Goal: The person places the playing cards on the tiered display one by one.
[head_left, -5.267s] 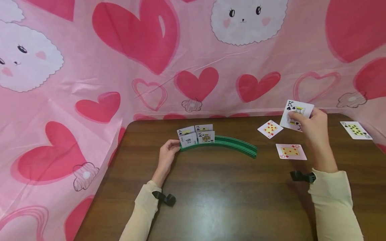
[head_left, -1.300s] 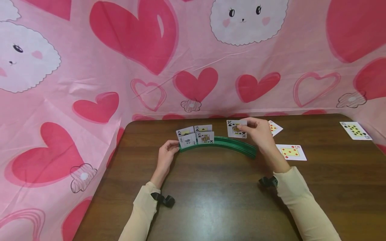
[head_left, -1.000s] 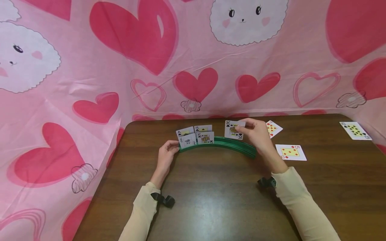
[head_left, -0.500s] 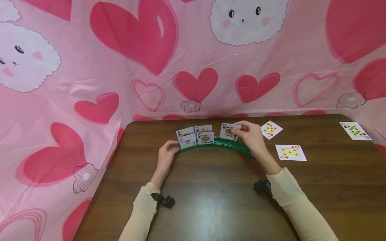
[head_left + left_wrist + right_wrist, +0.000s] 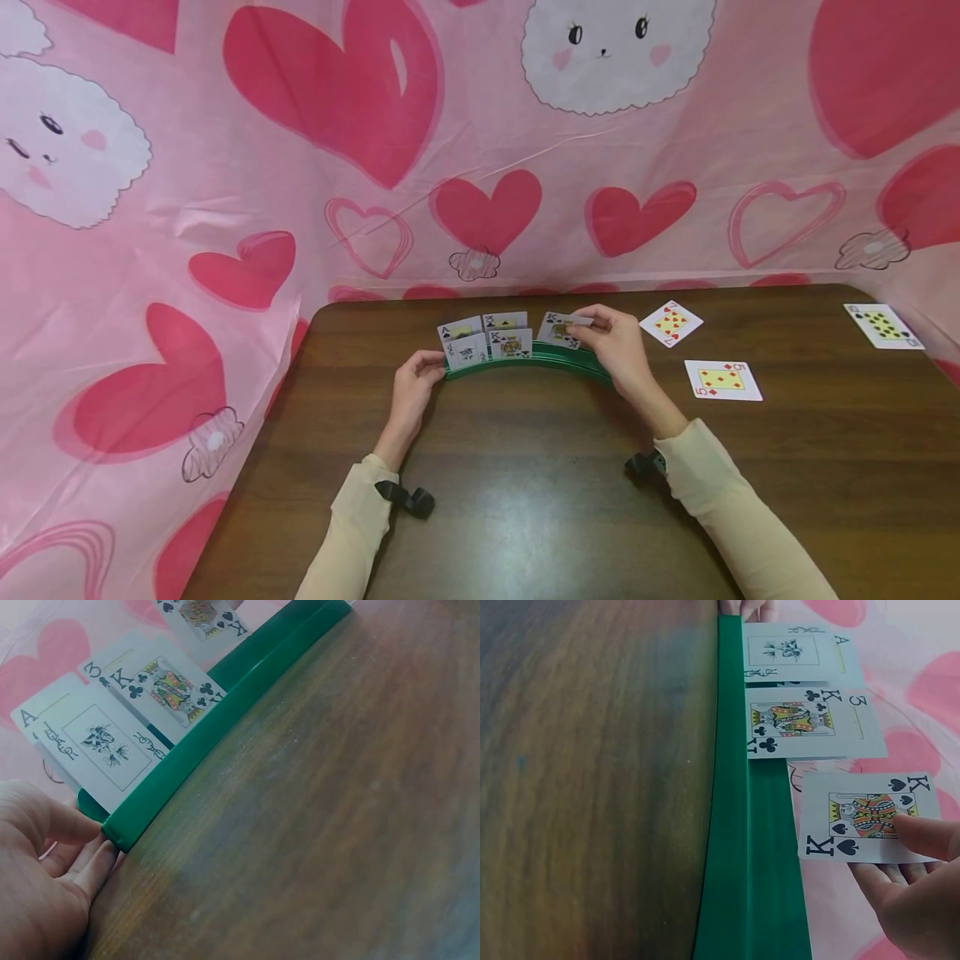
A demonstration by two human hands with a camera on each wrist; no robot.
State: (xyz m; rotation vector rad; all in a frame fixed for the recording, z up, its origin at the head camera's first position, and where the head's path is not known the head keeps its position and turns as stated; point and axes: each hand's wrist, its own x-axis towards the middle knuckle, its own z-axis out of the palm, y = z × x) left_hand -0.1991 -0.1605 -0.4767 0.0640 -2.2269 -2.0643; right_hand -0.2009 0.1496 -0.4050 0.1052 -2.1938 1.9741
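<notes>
My left hand (image 5: 415, 392) pinches the left end of a curved green card holder (image 5: 573, 358) on the table. In its left part two cards stand in front, a joker (image 5: 105, 746) and a king of clubs (image 5: 169, 690). Behind them an ace (image 5: 460, 327) and a three (image 5: 506, 319) rise in the back row. My right hand (image 5: 618, 342) pinches a king of spades (image 5: 866, 817) between thumb and fingers, thumb on its face. The card is tilted, its lower edge close to the holder's back row, right of the three.
On the brown table (image 5: 495, 500), face up to the right of the holder, lie a seven of hearts (image 5: 671, 323), a five of diamonds (image 5: 723, 381) and a ten (image 5: 885, 326). A pink heart-print cloth (image 5: 487, 142) hangs behind and at the left.
My right hand has carried the king of spades leftward from above the loose cards to the holder, lowering and tilting it lately. The left hand has stayed on the holder's end.
</notes>
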